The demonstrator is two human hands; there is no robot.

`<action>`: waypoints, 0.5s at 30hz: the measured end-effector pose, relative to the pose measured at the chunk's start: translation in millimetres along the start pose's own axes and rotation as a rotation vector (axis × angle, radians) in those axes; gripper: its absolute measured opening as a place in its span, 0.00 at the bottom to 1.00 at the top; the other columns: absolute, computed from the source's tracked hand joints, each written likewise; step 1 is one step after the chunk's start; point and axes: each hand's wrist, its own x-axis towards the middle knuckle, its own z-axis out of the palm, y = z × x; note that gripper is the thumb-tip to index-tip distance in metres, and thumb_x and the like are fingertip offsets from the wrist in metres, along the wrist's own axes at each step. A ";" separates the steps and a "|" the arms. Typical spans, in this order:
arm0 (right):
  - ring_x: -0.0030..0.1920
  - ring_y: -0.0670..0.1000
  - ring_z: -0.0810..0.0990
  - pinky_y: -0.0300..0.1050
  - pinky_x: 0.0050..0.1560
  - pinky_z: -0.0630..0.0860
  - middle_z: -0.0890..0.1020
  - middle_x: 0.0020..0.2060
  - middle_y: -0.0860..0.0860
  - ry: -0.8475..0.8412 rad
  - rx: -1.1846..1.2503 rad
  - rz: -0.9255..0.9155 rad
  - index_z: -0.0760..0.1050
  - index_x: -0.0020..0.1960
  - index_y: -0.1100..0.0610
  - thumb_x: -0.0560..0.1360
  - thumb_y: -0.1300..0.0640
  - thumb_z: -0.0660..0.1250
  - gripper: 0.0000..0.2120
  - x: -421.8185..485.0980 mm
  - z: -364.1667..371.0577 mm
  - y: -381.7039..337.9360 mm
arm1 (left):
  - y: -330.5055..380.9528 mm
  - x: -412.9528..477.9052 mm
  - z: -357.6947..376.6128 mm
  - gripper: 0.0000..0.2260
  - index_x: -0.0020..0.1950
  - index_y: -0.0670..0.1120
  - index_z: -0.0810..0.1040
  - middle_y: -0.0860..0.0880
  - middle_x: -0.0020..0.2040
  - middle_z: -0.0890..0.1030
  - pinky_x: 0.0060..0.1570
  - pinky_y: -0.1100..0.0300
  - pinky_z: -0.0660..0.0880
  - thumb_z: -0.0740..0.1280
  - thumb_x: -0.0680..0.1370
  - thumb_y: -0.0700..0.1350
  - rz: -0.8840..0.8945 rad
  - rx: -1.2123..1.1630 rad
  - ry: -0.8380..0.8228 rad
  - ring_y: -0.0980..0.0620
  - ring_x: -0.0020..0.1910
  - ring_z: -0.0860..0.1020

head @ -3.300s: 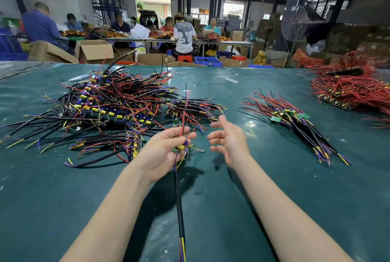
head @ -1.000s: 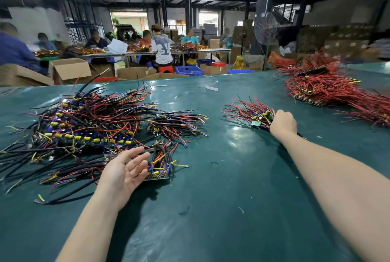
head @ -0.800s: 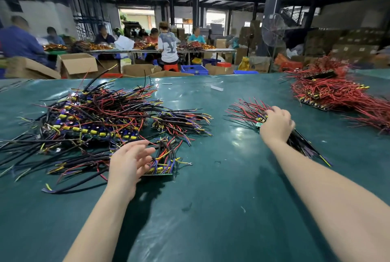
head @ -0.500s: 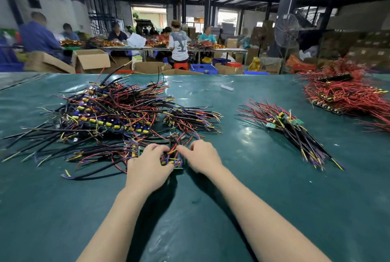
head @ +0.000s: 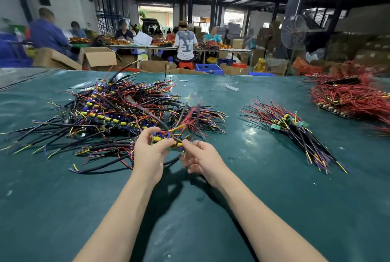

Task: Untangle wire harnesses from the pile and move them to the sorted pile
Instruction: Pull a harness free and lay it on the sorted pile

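Observation:
A big tangled pile of wire harnesses (head: 109,114), with black, red, yellow and blue wires, covers the left of the green table (head: 63,209). A smaller sorted pile (head: 295,130) lies to the right, its wires lined up. At the near edge of the tangle, both hands hold one harness (head: 179,133) lifted off the table, its wires fanning upward and blurred. My left hand (head: 149,154) grips its small board from the left. My right hand (head: 200,158) pinches the board's right end with the fingertips.
A heap of red wire harnesses (head: 350,97) lies at the far right of the table. A small white scrap (head: 232,87) sits near the far edge. Beyond the table are cardboard boxes (head: 99,59), a standing fan (head: 294,33) and people working at other benches.
My right hand left the sorted pile and came back to the tangle. Both hands took hold of a harness at the pile's near edge and have now lifted it, wires swinging up.

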 end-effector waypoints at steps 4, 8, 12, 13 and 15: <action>0.20 0.41 0.71 0.33 0.21 0.66 0.75 0.23 0.48 0.008 0.095 -0.061 0.74 0.35 0.56 0.76 0.59 0.63 0.11 2.2 -3.1 -0.8 | -10.1 -2.5 4.4 0.13 0.45 0.48 0.65 0.43 0.42 0.75 0.43 0.57 0.79 0.63 0.75 0.31 -0.110 0.102 -0.061 0.48 0.39 0.77; 0.18 0.43 0.66 0.30 0.21 0.58 0.71 0.18 0.45 -0.014 0.088 0.082 0.70 0.34 0.56 0.76 0.58 0.62 0.12 0.9 -10.6 -1.6 | -13.1 -4.9 2.6 0.13 0.46 0.49 0.66 0.44 0.44 0.78 0.31 0.63 0.78 0.67 0.74 0.34 -0.105 0.227 -0.114 0.48 0.33 0.80; 0.23 0.46 0.61 0.30 0.22 0.54 0.69 0.17 0.48 -0.027 0.100 0.198 0.66 0.33 0.56 0.75 0.58 0.60 0.12 1.2 -9.6 -6.4 | -13.3 -6.0 2.6 0.11 0.45 0.48 0.69 0.45 0.41 0.79 0.30 0.64 0.77 0.66 0.74 0.33 -0.164 0.172 -0.162 0.53 0.31 0.79; 0.23 0.46 0.59 0.30 0.22 0.53 0.68 0.17 0.48 -0.022 0.113 0.211 0.66 0.32 0.56 0.74 0.59 0.59 0.12 1.3 -9.9 -6.6 | -13.9 -6.5 3.3 0.11 0.45 0.49 0.69 0.46 0.39 0.80 0.29 0.64 0.76 0.66 0.74 0.33 -0.184 0.180 -0.172 0.54 0.31 0.79; 0.23 0.46 0.58 0.29 0.22 0.52 0.67 0.17 0.48 -0.025 0.129 0.188 0.64 0.32 0.57 0.74 0.62 0.57 0.12 1.7 -11.7 -4.7 | -15.3 -7.8 4.6 0.12 0.43 0.50 0.69 0.50 0.36 0.80 0.28 0.64 0.76 0.67 0.73 0.35 -0.209 0.212 -0.176 0.57 0.30 0.79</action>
